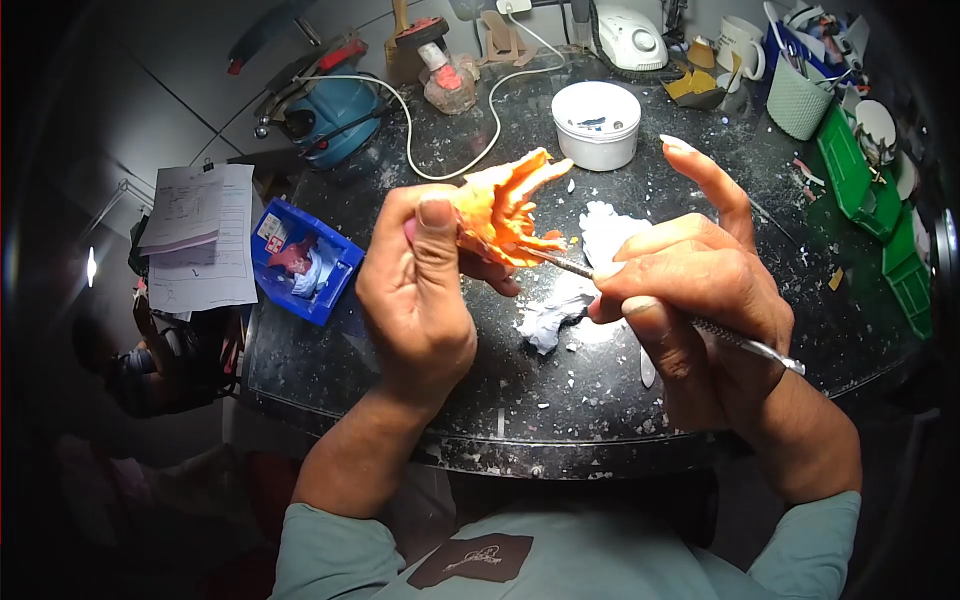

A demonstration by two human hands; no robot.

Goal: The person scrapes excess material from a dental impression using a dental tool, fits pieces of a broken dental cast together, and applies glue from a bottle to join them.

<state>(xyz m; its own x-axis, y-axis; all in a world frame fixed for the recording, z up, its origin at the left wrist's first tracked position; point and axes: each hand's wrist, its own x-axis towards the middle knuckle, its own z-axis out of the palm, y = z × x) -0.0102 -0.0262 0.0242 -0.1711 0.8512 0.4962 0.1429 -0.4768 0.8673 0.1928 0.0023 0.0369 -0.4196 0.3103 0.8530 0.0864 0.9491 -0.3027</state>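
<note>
My left hand [415, 290] is closed around a ragged orange dental impression [500, 210], with the thumb on its near side. Some pink shows beside that thumb. In my right hand [705, 285] is a slim metal carver [735, 338] with a knurled handle, gripped like a pen with one finger raised. The carver's working end meets the lower right edge of the impression; its exact tip is hard to make out. Below the hands, broken white plaster pieces [545, 322] lie on the dark bench [480, 400].
A white tub [596, 128] stands behind the hands. Left are a blue bin [330, 290] holding pink and white pieces, papers [205, 240] and a blue machine [335, 115]. Right are green bins [850, 165] and a tool cup [798, 105]. A white cable [495, 110] crosses the back.
</note>
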